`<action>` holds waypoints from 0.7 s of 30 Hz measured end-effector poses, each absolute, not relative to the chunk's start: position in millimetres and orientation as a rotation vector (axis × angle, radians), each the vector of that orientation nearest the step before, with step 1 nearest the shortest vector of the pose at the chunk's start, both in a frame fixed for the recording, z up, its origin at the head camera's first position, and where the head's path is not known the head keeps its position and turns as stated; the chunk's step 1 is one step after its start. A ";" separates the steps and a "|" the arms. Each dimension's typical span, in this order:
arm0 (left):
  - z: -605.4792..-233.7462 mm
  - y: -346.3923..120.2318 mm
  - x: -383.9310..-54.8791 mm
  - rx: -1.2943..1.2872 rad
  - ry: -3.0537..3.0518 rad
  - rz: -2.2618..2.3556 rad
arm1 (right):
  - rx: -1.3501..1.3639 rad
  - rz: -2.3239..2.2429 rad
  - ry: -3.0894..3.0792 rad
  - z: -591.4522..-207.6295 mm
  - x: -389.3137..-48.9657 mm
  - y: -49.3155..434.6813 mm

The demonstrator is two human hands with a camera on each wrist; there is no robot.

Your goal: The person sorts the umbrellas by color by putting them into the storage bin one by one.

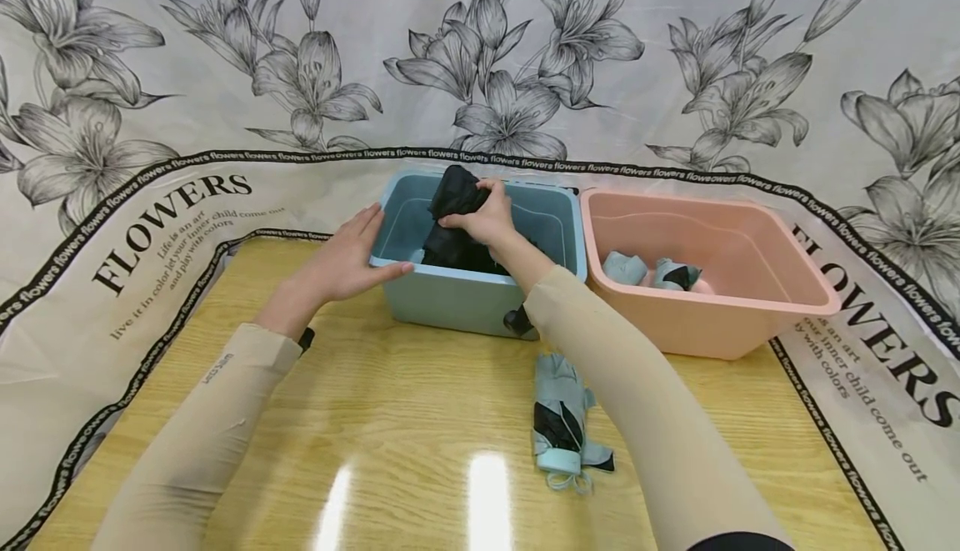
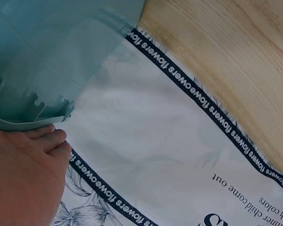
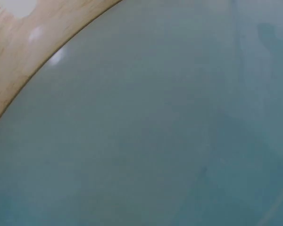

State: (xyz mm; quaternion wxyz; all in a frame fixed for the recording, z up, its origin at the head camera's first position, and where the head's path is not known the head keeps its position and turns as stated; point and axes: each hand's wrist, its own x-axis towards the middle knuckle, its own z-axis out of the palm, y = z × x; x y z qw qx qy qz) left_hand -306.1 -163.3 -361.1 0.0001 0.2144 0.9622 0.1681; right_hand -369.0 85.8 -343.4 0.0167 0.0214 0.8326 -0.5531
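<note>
In the head view, my right hand (image 1: 486, 213) pinches a black folded umbrella (image 1: 456, 192), which stands tilted inside the blue bin (image 1: 457, 305). More black fabric (image 1: 457, 249) lies below it, partly hidden by the bin's front rim. My left hand (image 1: 341, 255) rests at the bin's left end, thumb stretched along the front rim and fingers extended at the corner. In the left wrist view, the fingers of that hand (image 2: 30, 169) lie against the bin's rim (image 2: 33, 125). The bin's smooth wall (image 3: 122, 117) fills most of the right wrist view, with neither hand nor umbrella visible there.
A pink bin (image 1: 697, 322) stands against the blue bin's right side, holding two grey-blue bundles (image 1: 625, 267). A grey-blue folded umbrella (image 1: 558, 413) with a black patch lies on the wooden table (image 1: 360, 418) below the right forearm. Flower-printed cloth (image 1: 480, 126) hangs behind.
</note>
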 end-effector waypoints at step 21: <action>-361.6 -164.2 -307.5 0.661 3.011 0.565 | -0.153 -1.269 2.344 -352.9 -376.8 81.5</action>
